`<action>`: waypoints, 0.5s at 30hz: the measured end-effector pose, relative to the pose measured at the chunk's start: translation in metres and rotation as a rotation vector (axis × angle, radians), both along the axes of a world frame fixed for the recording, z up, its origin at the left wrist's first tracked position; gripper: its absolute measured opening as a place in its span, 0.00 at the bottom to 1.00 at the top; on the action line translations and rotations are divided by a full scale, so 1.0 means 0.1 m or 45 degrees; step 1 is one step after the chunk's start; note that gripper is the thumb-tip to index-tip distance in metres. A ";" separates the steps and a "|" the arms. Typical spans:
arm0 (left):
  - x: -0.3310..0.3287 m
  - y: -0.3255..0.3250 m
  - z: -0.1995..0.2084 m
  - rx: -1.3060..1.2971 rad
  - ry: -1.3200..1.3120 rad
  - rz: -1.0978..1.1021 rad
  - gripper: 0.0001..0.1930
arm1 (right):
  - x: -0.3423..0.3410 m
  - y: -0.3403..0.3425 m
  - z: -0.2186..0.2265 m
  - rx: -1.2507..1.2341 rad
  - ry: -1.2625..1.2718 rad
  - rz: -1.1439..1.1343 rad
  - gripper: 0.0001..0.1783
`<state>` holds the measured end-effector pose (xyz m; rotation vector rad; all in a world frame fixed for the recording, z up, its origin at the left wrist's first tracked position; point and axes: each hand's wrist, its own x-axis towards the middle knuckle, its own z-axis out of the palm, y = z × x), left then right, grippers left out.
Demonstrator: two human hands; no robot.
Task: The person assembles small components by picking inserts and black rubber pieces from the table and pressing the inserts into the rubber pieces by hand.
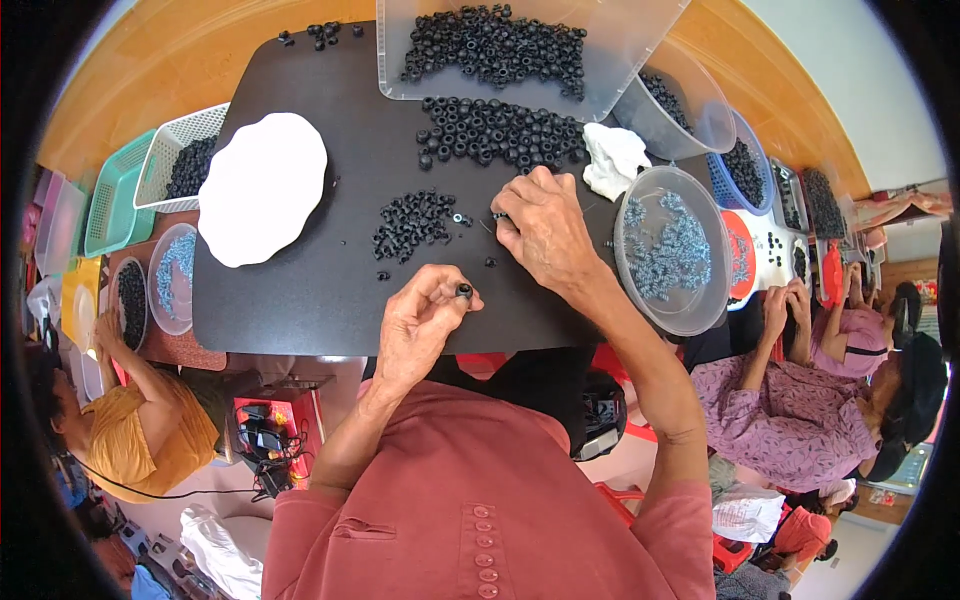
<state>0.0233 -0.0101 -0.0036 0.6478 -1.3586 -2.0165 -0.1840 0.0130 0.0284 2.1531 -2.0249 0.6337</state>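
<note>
While the left hand pinches 1 rounded, hollow black piece between thumb and fingers over the smooth dark table, the right hand curls, its fingertips closed on a small dark part, mostly hidden. Near them lies a heap of small black parts; beyond, glossy ring-like black pieces. To the right stand a crumpled white cloth and a round translucent plastic tub of tiny blue-grey parts.

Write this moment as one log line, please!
Left hand: holds small round black bead | Right hand: pinches small dark piece | Person's right: round clear plastic tub with small blue pieces
</note>
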 end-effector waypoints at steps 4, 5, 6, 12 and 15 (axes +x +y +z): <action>-0.01 -0.03 -0.04 0.035 0.045 0.025 0.06 | 0.07 0.05 0.05 -0.008 -0.310 0.013 0.08; -0.02 -0.04 -0.04 0.073 0.053 0.030 0.06 | 0.10 0.08 0.04 -0.007 -0.313 0.022 0.08; -0.03 -0.04 -0.04 0.075 0.053 0.031 0.06 | 0.13 0.12 0.03 -0.022 -0.479 -0.029 0.08; -0.06 -0.03 -0.06 0.062 0.088 0.049 0.06 | 0.06 0.24 -0.05 -0.137 -0.620 -0.162 0.08; -0.05 -0.02 -0.06 0.074 0.087 0.033 0.06 | 0.05 0.31 -0.03 -0.134 -0.648 -0.185 0.08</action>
